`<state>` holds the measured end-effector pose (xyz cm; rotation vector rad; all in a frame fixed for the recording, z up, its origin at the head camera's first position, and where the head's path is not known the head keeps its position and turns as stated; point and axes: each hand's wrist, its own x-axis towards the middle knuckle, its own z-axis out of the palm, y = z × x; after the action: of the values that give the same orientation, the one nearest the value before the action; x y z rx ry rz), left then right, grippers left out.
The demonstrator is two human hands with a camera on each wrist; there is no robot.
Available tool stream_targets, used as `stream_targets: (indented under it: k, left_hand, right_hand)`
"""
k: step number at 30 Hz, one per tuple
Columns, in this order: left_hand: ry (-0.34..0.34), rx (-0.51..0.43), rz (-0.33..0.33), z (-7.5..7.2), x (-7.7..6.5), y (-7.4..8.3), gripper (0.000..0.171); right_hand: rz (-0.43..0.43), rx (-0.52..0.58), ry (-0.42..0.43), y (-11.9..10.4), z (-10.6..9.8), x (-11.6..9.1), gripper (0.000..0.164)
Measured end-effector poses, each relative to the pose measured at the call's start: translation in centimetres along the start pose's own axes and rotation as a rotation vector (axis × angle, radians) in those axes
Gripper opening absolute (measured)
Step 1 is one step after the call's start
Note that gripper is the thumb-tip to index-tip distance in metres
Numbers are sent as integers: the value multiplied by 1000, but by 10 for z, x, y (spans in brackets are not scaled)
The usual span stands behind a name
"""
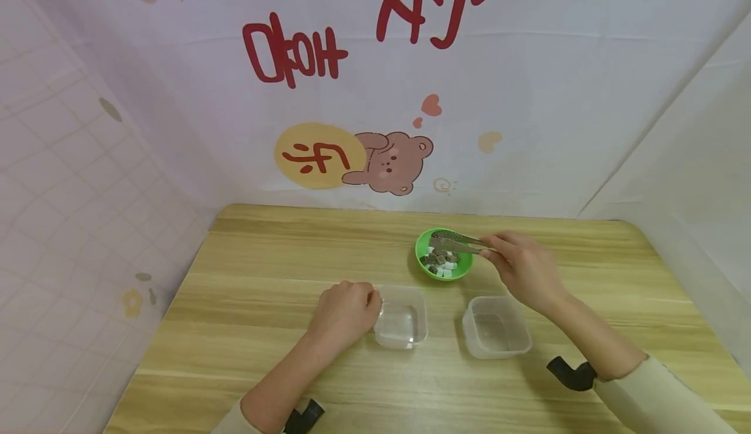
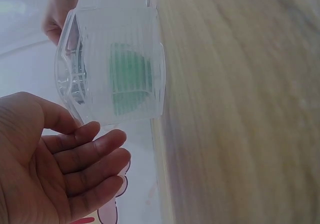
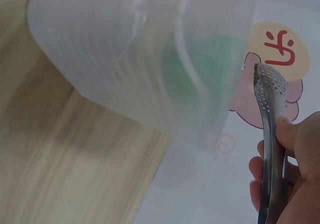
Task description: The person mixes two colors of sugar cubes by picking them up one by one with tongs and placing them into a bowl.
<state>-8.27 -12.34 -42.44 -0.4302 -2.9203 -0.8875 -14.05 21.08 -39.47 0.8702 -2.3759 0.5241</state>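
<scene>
A green bowl at the back of the table holds several white and brown cubes. My right hand grips metal tongs with perforated tips; in the head view those tips lie over the cubes, at the bowl. Nearer to me, my left hand pinches the upper edge of a clear plastic container between thumb and forefinger, the other fingers loosely bent. No contents show in this container. Part of the bowl shows green through its wall in the left wrist view.
A second clear plastic container stands to the right, below my right forearm. The wooden table meets a white printed cloth at its back edge. A black band end sticks out by my right wrist.
</scene>
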Motion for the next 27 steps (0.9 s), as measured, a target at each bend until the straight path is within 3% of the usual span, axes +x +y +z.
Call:
stream_targets:
  k: [7,16,27]
  left_hand:
    - [12,16,15,1,1,2,47]
    - [2,3,2,1,0,1,47]
    - [-2,-7,2,2,0,-1,46]
  right_hand:
    - [84,9,-44,3,-1,-3,29]
    - [278,63,-112,10,-20,-21,37]
    - [349,50,-59,26,-41,-60,39]
